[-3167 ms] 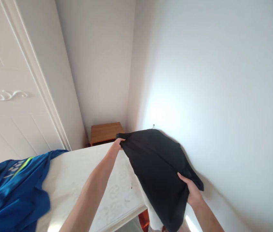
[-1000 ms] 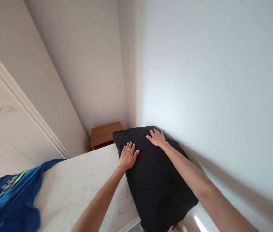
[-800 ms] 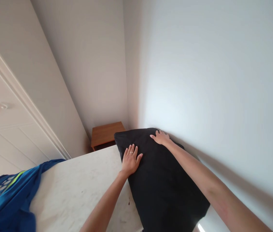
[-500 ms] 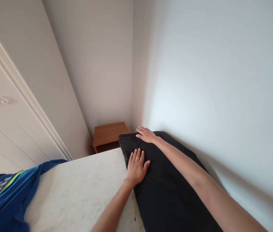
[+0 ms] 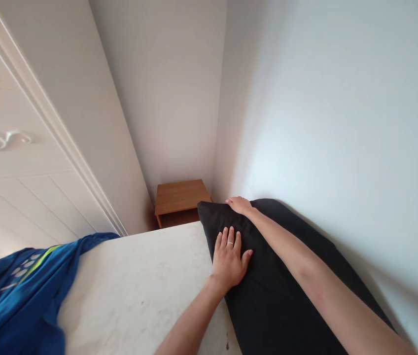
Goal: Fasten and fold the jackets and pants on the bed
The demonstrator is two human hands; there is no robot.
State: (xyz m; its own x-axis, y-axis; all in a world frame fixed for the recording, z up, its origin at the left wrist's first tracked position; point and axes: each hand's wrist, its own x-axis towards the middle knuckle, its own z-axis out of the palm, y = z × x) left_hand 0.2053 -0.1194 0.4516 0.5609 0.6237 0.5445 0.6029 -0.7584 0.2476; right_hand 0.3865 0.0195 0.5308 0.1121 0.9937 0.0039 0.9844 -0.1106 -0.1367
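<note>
A black cloth-covered pad, maybe a pillow (image 5: 268,296), lies along the wall side of a pale mattress (image 5: 135,286). My left hand (image 5: 230,256), with a ring on one finger, rests flat on the black cloth near its left edge, fingers spread. Farther off, my right hand (image 5: 239,204) is at the far edge of the black cloth, its fingers bent over that edge and the fingertips partly hidden. A blue garment (image 5: 46,286) with a yellow-green stripe lies over the mattress at the left.
Beyond the mattress stands a low brown wooden table (image 5: 181,195) in the corner. A white wardrobe (image 5: 27,162) with a curled ornament rises at the left. A pale wall (image 5: 342,123) runs along the right side.
The view has shifted, so things appear farther right. My right hand has gone from lying spread on the cloth to bending over its far edge. My left hand stays flat on it.
</note>
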